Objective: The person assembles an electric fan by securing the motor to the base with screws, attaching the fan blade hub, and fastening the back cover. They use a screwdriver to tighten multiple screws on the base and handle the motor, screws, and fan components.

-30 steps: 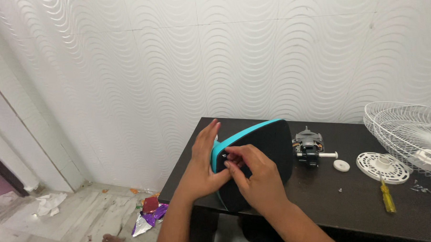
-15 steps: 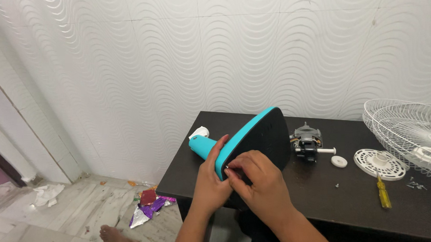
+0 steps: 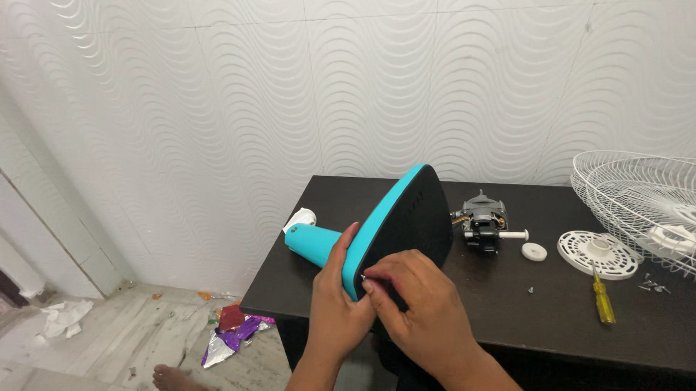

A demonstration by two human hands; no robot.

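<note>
At frame centre, the left hand (image 3: 336, 307) grips a tilted teal fan base (image 3: 397, 220); right-hand (image 3: 417, 306) fingers pinch a small screw (image 3: 363, 278) against it.

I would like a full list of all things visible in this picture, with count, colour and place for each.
fan base: one, turquoise with black underside, tipped on its side at the table's left part, held by both hands
table: one, dark brown, against the wall
fan motor: one, grey and black, right of the fan base
small round cap: one, white, right of the motor
round slotted disc: one, white, further right
screwdriver: one, yellow handle, near the disc
loose screws: a few, grey, near the right edge
wire fan guard: white, at the right edge
foil wrappers: red and purple, on the floor
left hand: grips the base's rim
right hand: fingertips pinched at the rim
</note>
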